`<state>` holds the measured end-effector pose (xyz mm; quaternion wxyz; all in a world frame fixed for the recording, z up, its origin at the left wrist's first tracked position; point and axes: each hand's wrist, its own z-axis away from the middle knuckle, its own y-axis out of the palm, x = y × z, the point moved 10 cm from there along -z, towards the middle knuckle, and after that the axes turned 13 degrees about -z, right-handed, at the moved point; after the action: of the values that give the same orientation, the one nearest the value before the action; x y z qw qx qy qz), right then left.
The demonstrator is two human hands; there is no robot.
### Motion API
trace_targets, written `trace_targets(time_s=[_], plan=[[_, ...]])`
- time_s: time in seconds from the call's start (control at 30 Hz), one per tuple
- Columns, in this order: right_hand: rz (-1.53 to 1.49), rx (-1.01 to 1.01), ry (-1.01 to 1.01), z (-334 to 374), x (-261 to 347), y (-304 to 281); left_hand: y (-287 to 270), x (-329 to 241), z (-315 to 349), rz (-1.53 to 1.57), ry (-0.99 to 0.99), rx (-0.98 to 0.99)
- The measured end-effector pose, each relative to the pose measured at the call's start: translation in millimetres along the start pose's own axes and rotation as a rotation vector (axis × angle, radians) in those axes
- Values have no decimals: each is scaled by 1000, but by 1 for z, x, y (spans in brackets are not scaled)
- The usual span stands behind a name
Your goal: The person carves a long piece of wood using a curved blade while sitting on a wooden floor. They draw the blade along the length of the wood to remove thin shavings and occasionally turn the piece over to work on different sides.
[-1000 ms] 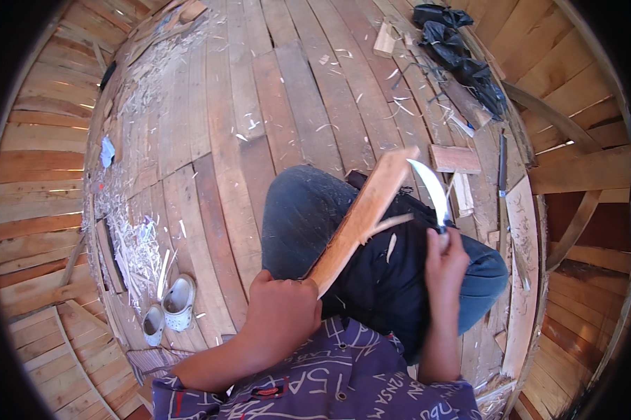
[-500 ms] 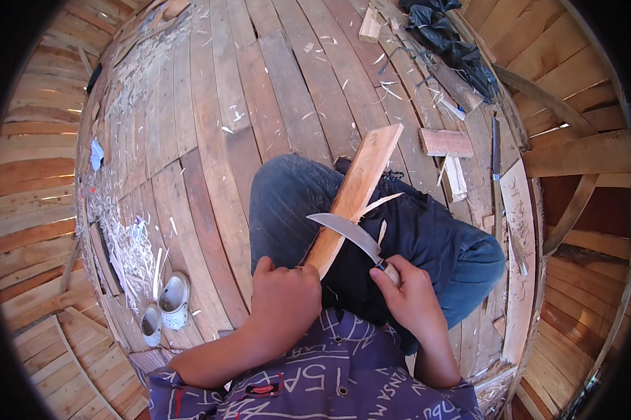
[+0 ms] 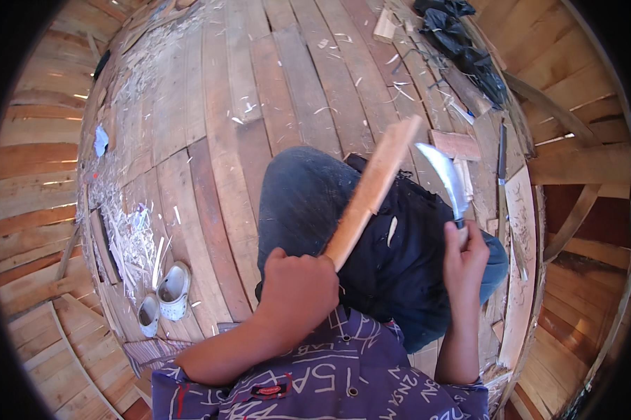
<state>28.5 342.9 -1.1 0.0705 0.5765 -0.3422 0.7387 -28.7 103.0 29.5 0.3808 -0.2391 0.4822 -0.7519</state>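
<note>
My left hand is closed round the near end of a wooden board, which slants up and away to the right above my lap. The board's far end looks smeared by motion. In my right hand is a curved knife, gripped by its handle with the blade pointing up. The blade stands apart from the board, to its right. A pale wood shaving lies on the dark cloth over my lap, between the board and the knife hand.
Plank flooring spreads round my crossed legs, with shavings heaped at the left. Two pale clogs stand near left. On the right lie a reddish wood block, a long plank and a black plastic bag.
The knife has left the board and swung right and up, its blade now upright. The board has turned more onto its edge. The long sliver at the board's edge no longer shows there.
</note>
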Motion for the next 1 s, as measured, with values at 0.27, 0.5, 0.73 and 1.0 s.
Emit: trace_targets(time_s=[0.27,0.5,0.73,1.0], plan=[[-338,219,124,34,-5,37,-8,12,-7,35,27,-87],[-437,272,187,29,-9,51,-15,63,3,129,-80,-79],[-420,422,114,19,14,78,-22,85,13,63,-115,-108],[-259,575,89,25,37,113,-16,76,2,-24,-50,-181]])
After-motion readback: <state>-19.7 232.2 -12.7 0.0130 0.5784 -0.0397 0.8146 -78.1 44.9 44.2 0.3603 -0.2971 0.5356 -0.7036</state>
